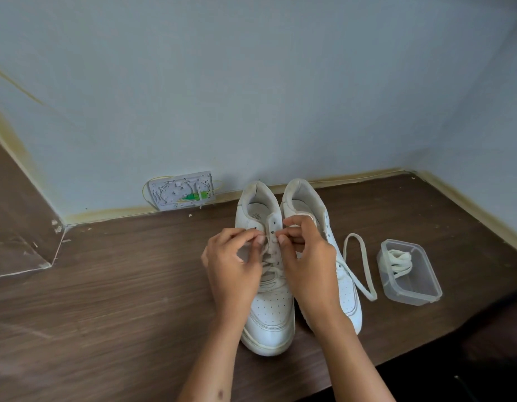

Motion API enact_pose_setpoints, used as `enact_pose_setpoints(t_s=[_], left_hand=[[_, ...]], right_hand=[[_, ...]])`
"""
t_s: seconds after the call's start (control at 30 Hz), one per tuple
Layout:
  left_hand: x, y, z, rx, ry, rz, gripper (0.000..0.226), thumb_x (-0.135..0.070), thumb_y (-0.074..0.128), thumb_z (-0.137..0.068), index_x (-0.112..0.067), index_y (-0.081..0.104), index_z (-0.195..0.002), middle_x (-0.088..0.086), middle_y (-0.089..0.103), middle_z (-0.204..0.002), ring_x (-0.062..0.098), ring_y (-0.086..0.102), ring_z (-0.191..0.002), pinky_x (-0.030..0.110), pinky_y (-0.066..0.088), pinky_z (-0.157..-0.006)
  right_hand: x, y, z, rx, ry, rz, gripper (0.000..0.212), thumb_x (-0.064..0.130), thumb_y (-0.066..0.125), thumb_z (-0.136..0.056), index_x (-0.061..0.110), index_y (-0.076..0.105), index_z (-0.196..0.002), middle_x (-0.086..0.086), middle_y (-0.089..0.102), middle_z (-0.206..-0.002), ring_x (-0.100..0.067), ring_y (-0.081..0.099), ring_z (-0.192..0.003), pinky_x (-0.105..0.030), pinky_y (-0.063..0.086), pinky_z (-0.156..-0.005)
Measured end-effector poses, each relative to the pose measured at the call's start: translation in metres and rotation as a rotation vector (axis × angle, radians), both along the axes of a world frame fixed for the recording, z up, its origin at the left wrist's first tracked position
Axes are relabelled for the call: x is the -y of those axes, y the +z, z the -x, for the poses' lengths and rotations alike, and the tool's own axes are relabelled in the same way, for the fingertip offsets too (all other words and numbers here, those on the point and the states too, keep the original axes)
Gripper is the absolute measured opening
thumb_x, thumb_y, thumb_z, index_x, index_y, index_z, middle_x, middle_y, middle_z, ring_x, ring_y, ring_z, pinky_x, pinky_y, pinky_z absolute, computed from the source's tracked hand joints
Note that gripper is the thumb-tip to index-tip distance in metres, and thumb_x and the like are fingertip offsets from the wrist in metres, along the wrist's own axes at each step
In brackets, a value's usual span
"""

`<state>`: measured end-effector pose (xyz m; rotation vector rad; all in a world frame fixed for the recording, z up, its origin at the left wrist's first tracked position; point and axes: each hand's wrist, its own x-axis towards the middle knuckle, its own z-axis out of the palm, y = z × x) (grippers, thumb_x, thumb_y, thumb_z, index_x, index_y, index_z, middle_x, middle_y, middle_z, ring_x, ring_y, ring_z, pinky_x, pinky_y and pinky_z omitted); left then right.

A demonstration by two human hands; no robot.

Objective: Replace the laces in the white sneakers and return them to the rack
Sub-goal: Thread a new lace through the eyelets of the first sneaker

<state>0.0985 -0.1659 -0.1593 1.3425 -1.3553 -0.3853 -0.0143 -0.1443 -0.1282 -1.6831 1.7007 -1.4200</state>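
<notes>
Here both hands, left hand (pixel 232 262) and right hand (pixel 305 253), pinch the lace (pixel 266 250) over the left sneaker (pixel 270 303) on the worktop (pixel 120 285); its empty upper eyelets lie just beyond the fingers (pixel 258 237), heel away.

White leather on both sneakers (pixel 268 309), toe caps dotted with small perforations, soles faintly yellowed. Off-white lace (pixel 358 265) looping beside them; cream laces (pixel 398 264) coiled in a clear container (pixel 408 294). Dark brown wood grain across the floor (pixel 120 300). Pale blue-grey wall (pixel 251 82), yellowish stained band along its base. Grey wall box (pixel 181 191) with green and yellow inside.
</notes>
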Motion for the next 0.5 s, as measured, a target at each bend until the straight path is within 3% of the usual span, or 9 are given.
enact_pose_setpoints(t_s=[0.1,0.2,0.27,0.43,0.5], left_hand=[[0.0,0.005,0.002,-0.186,0.008,-0.062,0.013,-0.046,0.065,-0.075,-0.057,0.063,-0.08,-0.021,0.063,-0.089,0.016,0.062,-0.093,0.054,0.049,-0.088],[-0.001,0.009,0.007,-0.289,0.053,-0.147,0.037,-0.027,0.081,-0.075,-0.058,0.061,-0.076,-0.018,0.053,-0.095,0.02,0.057,-0.098,0.054,0.046,-0.095],[-0.002,0.011,0.009,-0.328,0.082,-0.224,0.041,-0.021,0.083,-0.075,-0.056,0.061,-0.073,-0.018,0.051,-0.097,0.018,0.053,-0.106,0.051,0.044,-0.1],[-0.005,0.015,0.014,-0.131,0.19,-0.306,0.011,-0.033,0.08,-0.078,-0.04,0.074,-0.083,-0.018,0.048,-0.098,0.014,0.045,-0.113,0.047,0.033,-0.107],[-0.005,0.013,0.016,-0.068,0.218,-0.305,0.01,-0.035,0.079,-0.079,-0.036,0.077,-0.088,-0.018,0.047,-0.101,0.014,0.042,-0.114,0.043,0.028,-0.106]], right_hand=[[0.001,-0.001,0.001,0.03,-0.001,-0.015,0.02,0.008,0.063,-0.093,0.016,0.063,-0.111,0.013,0.069,-0.091,0.004,0.065,-0.086,-0.009,0.05,-0.073],[0.001,-0.001,0.001,0.033,0.003,-0.018,0.021,0.008,0.065,-0.092,0.015,0.066,-0.111,0.012,0.069,-0.091,0.004,0.064,-0.087,-0.007,0.048,-0.074],[0.002,-0.001,0.001,0.046,0.006,-0.02,0.02,0.007,0.065,-0.091,0.015,0.067,-0.11,0.013,0.069,-0.091,0.005,0.064,-0.088,-0.006,0.048,-0.074],[0.001,-0.001,0.0,0.07,-0.002,-0.021,0.019,0.007,0.067,-0.09,0.014,0.07,-0.108,0.014,0.069,-0.09,0.005,0.064,-0.087,-0.006,0.047,-0.074],[0.0,-0.002,0.0,0.08,-0.002,-0.022,0.019,0.006,0.067,-0.09,0.014,0.07,-0.107,0.015,0.069,-0.089,0.006,0.064,-0.086,-0.006,0.047,-0.074]])
